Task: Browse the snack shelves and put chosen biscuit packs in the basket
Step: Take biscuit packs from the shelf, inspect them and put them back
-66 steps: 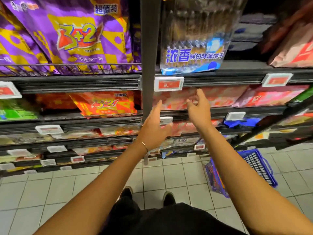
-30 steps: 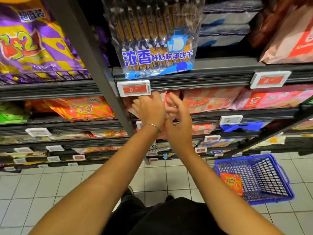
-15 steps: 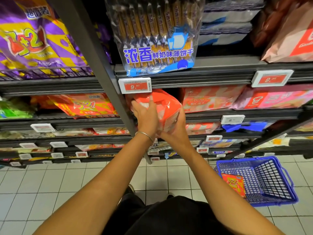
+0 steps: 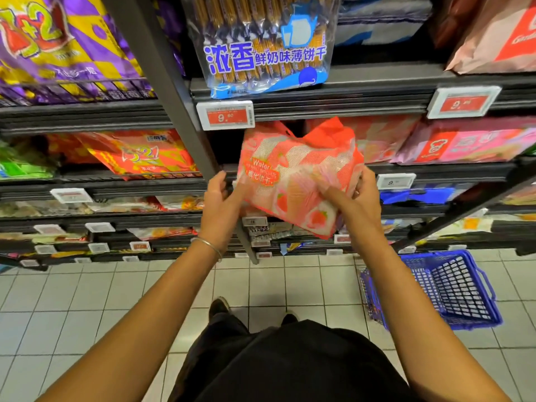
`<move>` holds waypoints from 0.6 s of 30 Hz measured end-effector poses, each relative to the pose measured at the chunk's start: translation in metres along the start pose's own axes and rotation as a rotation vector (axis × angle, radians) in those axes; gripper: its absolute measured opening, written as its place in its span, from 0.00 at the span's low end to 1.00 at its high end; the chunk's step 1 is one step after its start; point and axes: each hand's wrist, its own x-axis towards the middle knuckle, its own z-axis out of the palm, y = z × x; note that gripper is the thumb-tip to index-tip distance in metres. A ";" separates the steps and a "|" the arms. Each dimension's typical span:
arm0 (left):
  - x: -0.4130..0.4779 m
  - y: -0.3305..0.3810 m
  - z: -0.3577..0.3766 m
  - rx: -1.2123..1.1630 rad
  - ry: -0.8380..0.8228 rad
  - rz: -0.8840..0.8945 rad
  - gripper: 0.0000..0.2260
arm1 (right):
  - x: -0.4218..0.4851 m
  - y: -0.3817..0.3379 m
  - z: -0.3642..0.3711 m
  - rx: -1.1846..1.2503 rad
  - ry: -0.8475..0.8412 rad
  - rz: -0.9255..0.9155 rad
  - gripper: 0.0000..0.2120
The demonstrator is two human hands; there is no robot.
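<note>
**Pack held in both hands in front of the shelf; not yet in the basket.**

The wafer pack (image 4: 295, 175) is held tilted in mid-air, just under the price tag (image 4: 224, 116) and in front of the shelf (image 4: 348, 108). The left hand (image 4: 220, 198) is curled round its lower left edge. The right hand (image 4: 358, 198) grips the right edge, fingers spread over the front face, though blur hides exactly how they lie. The basket (image 4: 452, 288) stands on the floor (image 4: 87, 300), low to the right and well apart from the pack. Judgement: this is the check-and-transfer step. The bag looks soft and the wafers are likely brittle, so hold it by the edges without squeezing. Read the label, pass the pack to the right hand alone, then lower it flat into the basket rather than dropping it.
</note>
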 end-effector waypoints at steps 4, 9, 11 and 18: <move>-0.007 0.003 -0.027 -0.133 -0.311 -0.119 0.32 | -0.006 -0.002 -0.015 0.138 -0.139 0.083 0.28; -0.029 -0.003 -0.038 -0.418 -0.500 -0.235 0.33 | -0.019 0.005 -0.014 0.189 -0.281 0.255 0.35; -0.036 -0.008 -0.035 -0.464 -0.419 -0.220 0.28 | -0.021 0.007 -0.016 0.159 -0.329 0.311 0.34; -0.065 -0.028 -0.038 -0.497 -0.320 -0.296 0.24 | -0.026 0.015 -0.016 0.156 -0.420 0.504 0.19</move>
